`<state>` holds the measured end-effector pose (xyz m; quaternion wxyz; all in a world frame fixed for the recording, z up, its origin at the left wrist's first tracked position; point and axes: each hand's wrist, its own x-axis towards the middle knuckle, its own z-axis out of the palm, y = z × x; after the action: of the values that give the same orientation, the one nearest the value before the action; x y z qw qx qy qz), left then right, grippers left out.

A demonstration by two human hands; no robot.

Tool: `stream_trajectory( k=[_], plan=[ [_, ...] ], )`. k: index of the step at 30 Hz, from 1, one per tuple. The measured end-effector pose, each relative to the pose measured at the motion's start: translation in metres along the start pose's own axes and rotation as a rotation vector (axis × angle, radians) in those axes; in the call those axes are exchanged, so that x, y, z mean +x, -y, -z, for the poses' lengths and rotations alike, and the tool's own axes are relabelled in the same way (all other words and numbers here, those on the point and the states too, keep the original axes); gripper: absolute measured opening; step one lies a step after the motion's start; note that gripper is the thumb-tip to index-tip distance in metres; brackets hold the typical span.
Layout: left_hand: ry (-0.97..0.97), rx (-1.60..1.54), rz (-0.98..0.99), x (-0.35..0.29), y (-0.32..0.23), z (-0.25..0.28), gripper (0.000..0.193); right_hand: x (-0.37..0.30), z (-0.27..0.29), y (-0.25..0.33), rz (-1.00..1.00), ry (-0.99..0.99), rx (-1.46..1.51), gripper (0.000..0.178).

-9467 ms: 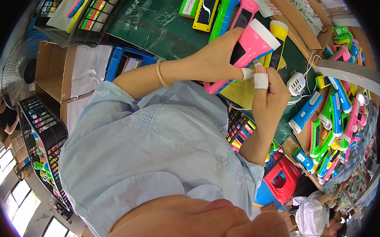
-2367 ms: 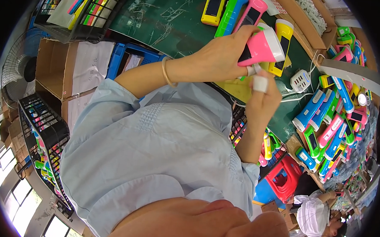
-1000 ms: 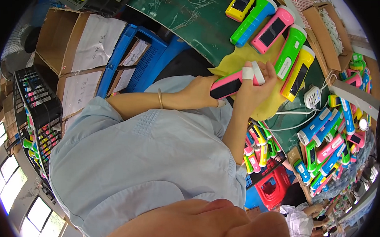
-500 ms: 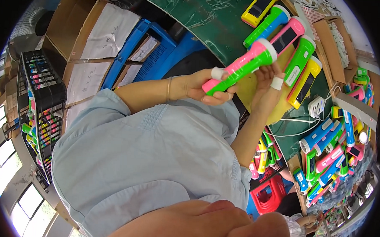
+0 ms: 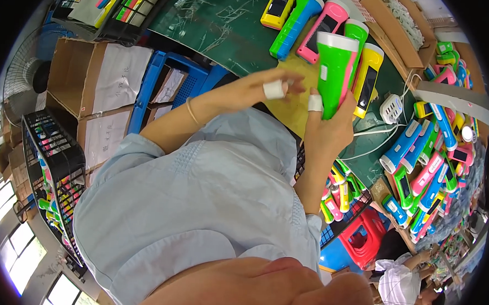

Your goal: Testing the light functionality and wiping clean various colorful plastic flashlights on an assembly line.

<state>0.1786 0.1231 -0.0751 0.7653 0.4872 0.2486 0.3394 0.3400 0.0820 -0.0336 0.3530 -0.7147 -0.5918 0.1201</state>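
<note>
My right hand (image 5: 331,126) grips a green and pink flashlight (image 5: 335,72) by its lower end, with the white-rimmed head pointing away from me. My left hand (image 5: 274,87) holds nothing; it hovers left of that flashlight with its fingers stretched out and slightly blurred. White tape wraps a digit on each hand. Beyond the hands, a row of flashlights lies on the green table: a yellow one (image 5: 279,8), a blue and green one (image 5: 297,25), a pink one (image 5: 323,29), a green one (image 5: 357,31) partly covered, and another yellow one (image 5: 368,76).
Yellow sheet (image 5: 295,108) lies on the green table (image 5: 206,28) under my hands. A white multi-port charger (image 5: 390,108) with cables sits at the right, beside a heap of flashlights (image 5: 429,166). Black crates (image 5: 54,144) and cardboard boxes (image 5: 76,77) stand left. Another person (image 5: 399,284) sits lower right.
The green and pink flashlight has passed from my left hand into my right and now stands more upright in view. My left hand has let go and its fingers have straightened.
</note>
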Motion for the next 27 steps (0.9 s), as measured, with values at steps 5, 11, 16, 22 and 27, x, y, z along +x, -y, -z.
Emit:
stream_trajectory(
  k=[5,11,16,22,27],
  plan=[
    [-0.084,-0.263,-0.024,0.028,-0.009,-0.010,0.050,-0.002,-0.009,-0.001,0.175,0.139,0.062,0.046],
    [-0.064,-0.059,-0.128,0.029,-0.012,-0.005,0.039,0.039,0.071,-0.078,-0.378,-0.210,0.470,0.031],
    [-0.071,0.111,-0.050,0.033,-0.004,0.000,0.029,0.140,0.264,-0.278,-0.550,-0.717,0.335,0.034],
    [-0.116,0.140,-0.010,0.046,0.005,-0.008,0.024,0.188,0.335,-0.306,-0.452,-0.776,-0.276,0.065],
    [-0.233,0.717,-0.212,0.027,0.022,0.001,0.019,0.081,0.150,-0.182,0.036,-0.196,-0.843,0.072]
  ],
)
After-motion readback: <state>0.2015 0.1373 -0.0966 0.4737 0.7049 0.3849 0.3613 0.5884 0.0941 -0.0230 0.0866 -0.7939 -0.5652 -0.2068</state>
